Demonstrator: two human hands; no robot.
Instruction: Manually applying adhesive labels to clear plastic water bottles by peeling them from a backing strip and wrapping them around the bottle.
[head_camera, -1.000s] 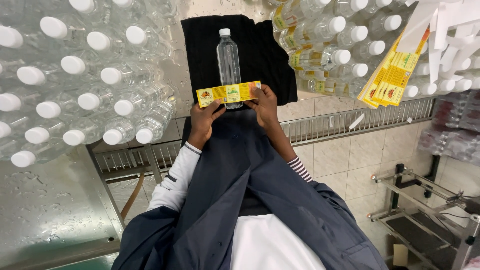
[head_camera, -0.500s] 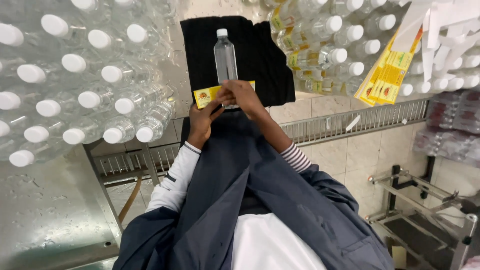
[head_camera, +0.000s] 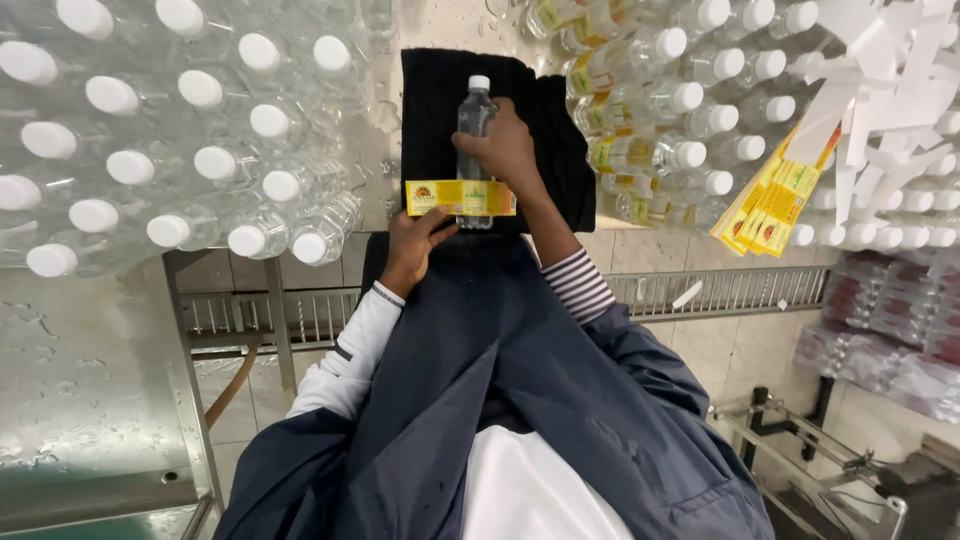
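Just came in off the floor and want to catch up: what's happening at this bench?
A person is putting a yellow label on a clear bottle that lies on a black cloth. The right hand grips the bottle's body, while the left hand holds the label's lower edge across it. Unlabelled bottles lie piled to the left, labelled ones to the right, beside a stack of spare labels.

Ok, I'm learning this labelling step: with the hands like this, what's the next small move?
Probably roll the bottle with the right hand so the yellow label, pinned flat by the left hand, wraps round it.
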